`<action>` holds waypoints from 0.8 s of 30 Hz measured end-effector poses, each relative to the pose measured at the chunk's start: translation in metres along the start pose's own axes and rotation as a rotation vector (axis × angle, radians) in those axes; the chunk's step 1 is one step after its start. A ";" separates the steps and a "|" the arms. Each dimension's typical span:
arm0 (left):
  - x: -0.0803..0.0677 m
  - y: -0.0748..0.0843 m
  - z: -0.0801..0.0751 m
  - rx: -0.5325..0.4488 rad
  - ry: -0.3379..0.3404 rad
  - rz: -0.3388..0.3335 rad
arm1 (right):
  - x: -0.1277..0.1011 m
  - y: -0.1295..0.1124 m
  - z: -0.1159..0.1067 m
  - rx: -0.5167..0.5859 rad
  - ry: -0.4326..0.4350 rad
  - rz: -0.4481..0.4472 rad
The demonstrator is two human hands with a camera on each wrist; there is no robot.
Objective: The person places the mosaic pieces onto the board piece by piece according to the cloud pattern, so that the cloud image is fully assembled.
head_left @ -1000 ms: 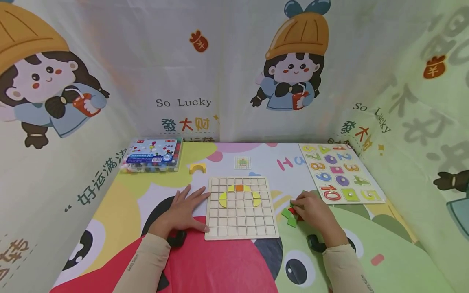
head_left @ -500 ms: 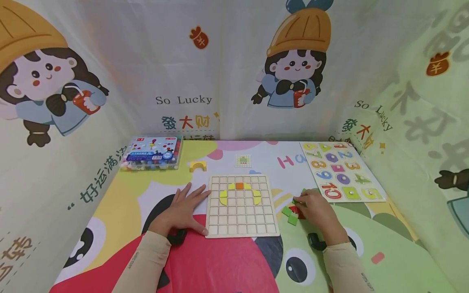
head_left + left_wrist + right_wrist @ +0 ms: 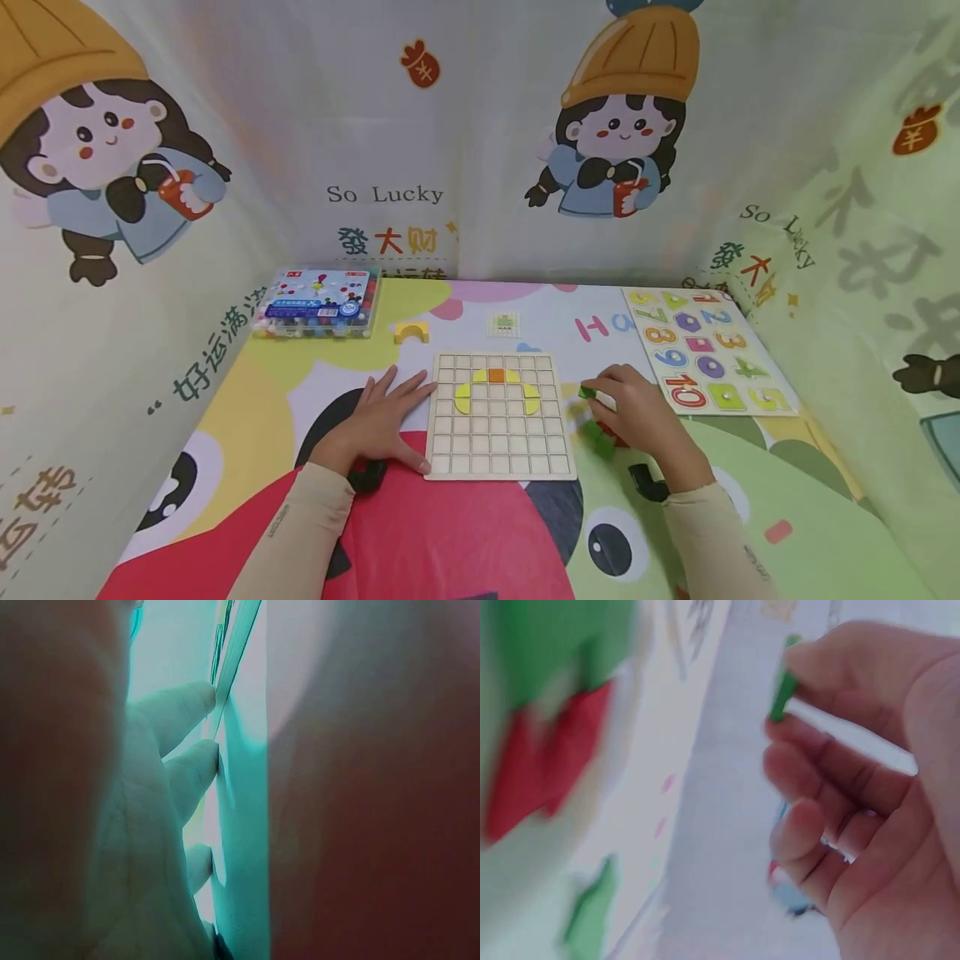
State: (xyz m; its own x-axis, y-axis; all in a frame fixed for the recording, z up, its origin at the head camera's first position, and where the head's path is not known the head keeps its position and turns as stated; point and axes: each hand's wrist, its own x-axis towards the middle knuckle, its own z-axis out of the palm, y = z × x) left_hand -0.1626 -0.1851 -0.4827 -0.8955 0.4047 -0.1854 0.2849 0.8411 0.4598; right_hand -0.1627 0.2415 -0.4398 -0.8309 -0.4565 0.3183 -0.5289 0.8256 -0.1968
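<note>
A wooden grid board (image 3: 491, 446) lies on the printed table cover. Several yellow curved pieces (image 3: 462, 400) and an orange square (image 3: 497, 376) form an arch in its upper cells. With fingers spread, my left hand (image 3: 375, 425) rests at the board's left edge, fingertips touching it; the left wrist view shows those fingers (image 3: 191, 776) extended along the edge. Between thumb and finger, my right hand (image 3: 637, 412) pinches a thin green tile (image 3: 784, 694), raised off the table right of the board. Beneath that hand lie loose green tiles (image 3: 598, 438) and red pieces (image 3: 577, 754), partly hidden.
A small pattern card (image 3: 505, 325) lies behind the board, with a yellow arch block (image 3: 412, 332) to its left. At the back left sits a clear box of colourful parts (image 3: 318, 304). A number puzzle board (image 3: 700, 367) occupies the back right. Printed cloth hangs behind.
My right hand has lifted a green tile from the loose pieces and shifted slightly left toward the board. My left hand stays at the board's edge. The head view has tilted slightly.
</note>
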 end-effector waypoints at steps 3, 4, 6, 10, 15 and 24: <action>0.000 0.001 -0.002 -0.001 0.002 0.002 | 0.021 -0.016 -0.007 0.006 0.018 -0.129; 0.000 0.001 -0.003 -0.001 0.003 0.003 | 0.029 -0.021 -0.008 0.011 0.014 -0.165; 0.000 0.001 -0.003 0.004 0.002 0.004 | 0.043 -0.033 -0.009 0.022 -0.010 -0.221; 0.001 0.000 -0.002 0.016 -0.005 0.003 | 0.069 -0.054 0.000 0.023 -0.090 -0.287; 0.002 0.000 -0.003 0.023 0.002 0.017 | 0.092 -0.071 0.019 -0.005 -0.218 -0.311; 0.001 0.000 -0.003 0.015 0.000 0.010 | 0.113 -0.086 0.049 -0.035 -0.362 -0.321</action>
State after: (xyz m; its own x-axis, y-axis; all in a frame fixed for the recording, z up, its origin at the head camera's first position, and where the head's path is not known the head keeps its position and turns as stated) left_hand -0.1639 -0.1855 -0.4804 -0.8924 0.4134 -0.1809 0.2990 0.8420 0.4490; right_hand -0.2189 0.1027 -0.4321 -0.6369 -0.7708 0.0139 -0.7673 0.6321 -0.1081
